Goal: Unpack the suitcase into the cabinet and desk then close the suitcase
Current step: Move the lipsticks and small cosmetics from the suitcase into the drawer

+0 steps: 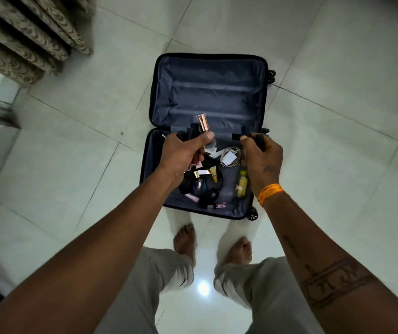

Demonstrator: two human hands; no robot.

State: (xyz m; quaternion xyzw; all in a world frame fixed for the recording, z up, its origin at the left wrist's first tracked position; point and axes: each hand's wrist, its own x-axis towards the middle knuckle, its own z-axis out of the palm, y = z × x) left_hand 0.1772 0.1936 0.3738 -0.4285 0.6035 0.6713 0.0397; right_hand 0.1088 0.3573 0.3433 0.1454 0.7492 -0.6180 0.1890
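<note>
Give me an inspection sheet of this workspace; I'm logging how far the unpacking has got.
Surface: pale tiled floor, glossy, with a light glare between the feet.
Job's things: suitcase lies open flat; far half bare lining, near half still holds a yellow bottle, black headphones and small cosmetics.
Clutter: nothing seen outside the case.
Grippers: left hand shut on a rose-gold tube and dark items; right hand shut on a black object, identity unclear.
Cables: white charger with its coiled cord in the near half.
Surroundings: patterned curtain upper left; cabinet and desk not in view.
</note>
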